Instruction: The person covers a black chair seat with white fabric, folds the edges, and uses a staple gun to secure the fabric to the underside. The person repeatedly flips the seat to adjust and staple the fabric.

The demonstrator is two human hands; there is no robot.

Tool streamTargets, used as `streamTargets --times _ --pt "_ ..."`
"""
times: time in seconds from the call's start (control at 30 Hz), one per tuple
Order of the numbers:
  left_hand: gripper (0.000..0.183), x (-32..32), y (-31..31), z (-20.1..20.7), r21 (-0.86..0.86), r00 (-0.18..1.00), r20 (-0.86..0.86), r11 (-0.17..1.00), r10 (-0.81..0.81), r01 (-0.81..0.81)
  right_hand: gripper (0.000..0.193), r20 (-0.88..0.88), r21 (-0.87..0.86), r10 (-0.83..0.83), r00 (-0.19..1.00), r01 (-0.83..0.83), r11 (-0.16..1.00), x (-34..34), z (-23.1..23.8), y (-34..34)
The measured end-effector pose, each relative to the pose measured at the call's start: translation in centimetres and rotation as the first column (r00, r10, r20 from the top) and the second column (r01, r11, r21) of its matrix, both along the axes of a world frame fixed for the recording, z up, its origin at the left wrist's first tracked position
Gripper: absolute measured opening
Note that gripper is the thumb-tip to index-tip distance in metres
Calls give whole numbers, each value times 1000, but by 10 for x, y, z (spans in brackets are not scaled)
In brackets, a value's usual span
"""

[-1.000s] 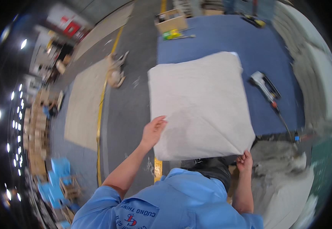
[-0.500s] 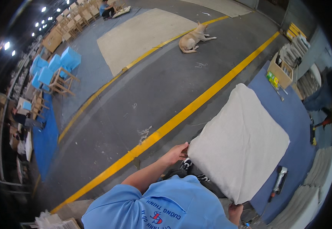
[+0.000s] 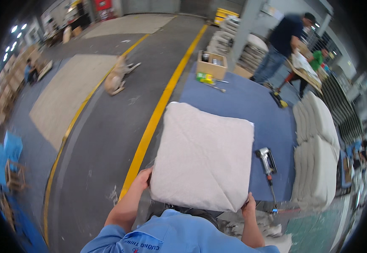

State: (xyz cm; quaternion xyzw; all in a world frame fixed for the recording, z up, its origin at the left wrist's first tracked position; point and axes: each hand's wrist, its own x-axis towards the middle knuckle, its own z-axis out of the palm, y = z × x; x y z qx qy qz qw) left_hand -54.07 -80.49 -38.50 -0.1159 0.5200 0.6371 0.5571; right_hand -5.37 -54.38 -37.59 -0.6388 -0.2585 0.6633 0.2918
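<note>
A square seat cushion [image 3: 204, 156] covered in off-white cloth is held level in front of me, over the near left part of a blue-topped table [image 3: 276, 126]. My left hand [image 3: 144, 177] grips its left edge near the front corner, fingers curled underneath and partly hidden. At the front right corner, my right hand [image 3: 248, 204] is closed on the edge, its fingertips tucked below. To the right of the cushion lies a metal air staple gun [image 3: 267, 161] with its hose trailing toward me.
Stacked off-white cushions [image 3: 316, 156] line the table's right side. On its far end are a wooden box [image 3: 211, 64], a green-yellow packet [image 3: 204, 77] and a yellow-black tool [image 3: 279, 100]. Two people work beyond. A dog [image 3: 117, 78] lies on the floor at left, past a yellow line.
My view has turned to the right, bringing the stacked cushions and two people into sight. The cushion has swung round and now sits squarer before me, both hands still on it.
</note>
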Motion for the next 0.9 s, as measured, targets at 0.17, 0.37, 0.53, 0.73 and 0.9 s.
streamTargets --times 0.17,0.37,0.53,0.73,0.9 --pt "37 16 19 8 -332 952 -304 940 -31 -76 32 13 77 49 999 -50 996 -14 -1 -10" --pt "34 26 16 21 -483 785 -567 873 -251 -71 33 46 66 102 994 -105 992 -13 6 -17" --pt "34 21 4 29 -394 834 -519 918 -188 -39 35 1 -24 112 994 -112 993 6 6 -37" --pt "50 -6 1 34 -185 985 -151 981 -88 59 25 46 -3 221 974 -221 975 -11 11 -32" --pt "60 -18 37 31 -23 985 -23 985 -170 169 26 463 -31 323 825 -349 937 -15 12 12"
